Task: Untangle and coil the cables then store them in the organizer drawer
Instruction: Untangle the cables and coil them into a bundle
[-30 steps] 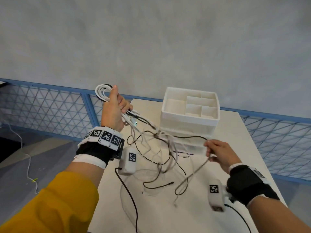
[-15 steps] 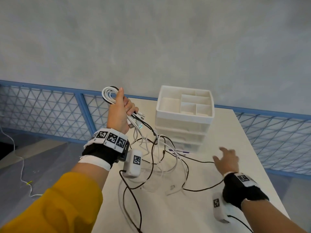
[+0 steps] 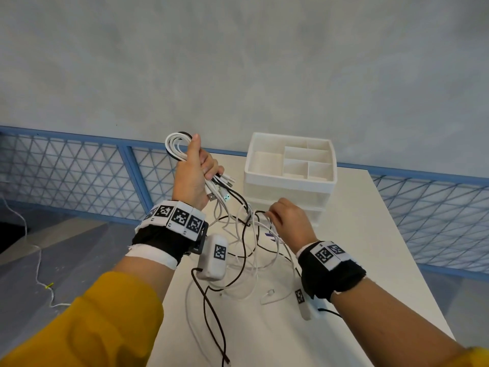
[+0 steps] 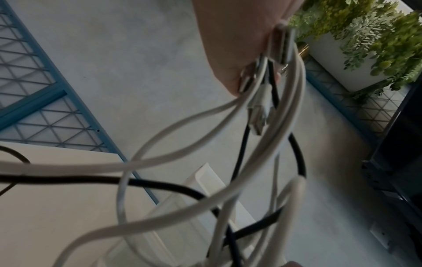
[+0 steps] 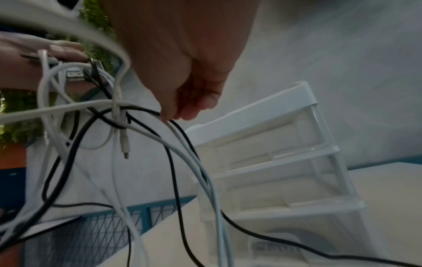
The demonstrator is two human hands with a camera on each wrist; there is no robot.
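Left hand (image 3: 194, 178) holds the cables (image 3: 217, 190) up so the tangle hangs loose; right hand (image 3: 288, 221) pinches 1 strand to free it.

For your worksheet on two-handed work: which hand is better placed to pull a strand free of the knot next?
Right. The right hand pinches strands beside the knot, while the left hand grips the cable bundle.
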